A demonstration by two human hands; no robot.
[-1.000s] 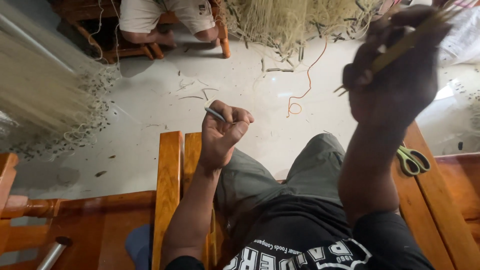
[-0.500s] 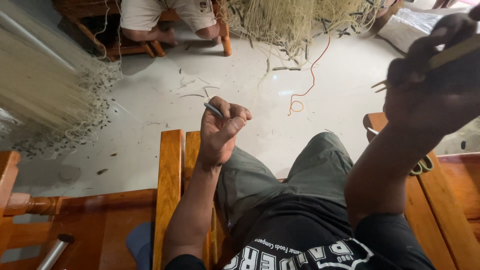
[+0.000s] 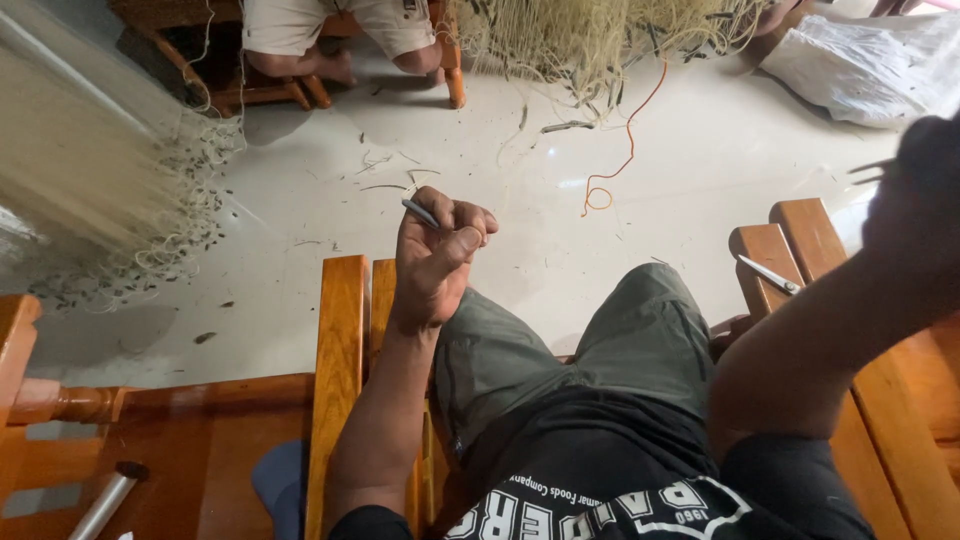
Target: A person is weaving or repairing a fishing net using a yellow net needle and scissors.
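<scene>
My left hand (image 3: 437,255) is raised over the wooden chair arm (image 3: 338,340), fingers closed around a small grey lead weight (image 3: 420,213) that pokes out at the top; a thin pale line runs from it. My right hand (image 3: 920,205) is far out at the right edge, blurred, closed on a slim yellowish netting needle whose tip (image 3: 868,168) shows beside it. Pale fishing net (image 3: 590,35) is heaped at the top of the floor, and more net (image 3: 80,170) hangs at the left.
Scissors (image 3: 770,274) lie on the right wooden armrest (image 3: 800,240). An orange cord (image 3: 620,150) trails on the pale floor. Another person's bent legs (image 3: 330,35) sit on a wooden chair at top left. A white sack (image 3: 870,65) lies top right. A metal tube (image 3: 100,505) sits bottom left.
My right hand has swung rightward and down, pulling the needle away from the net and uncovering the scissors. My left hand stayed nearly in place, rising slightly.
</scene>
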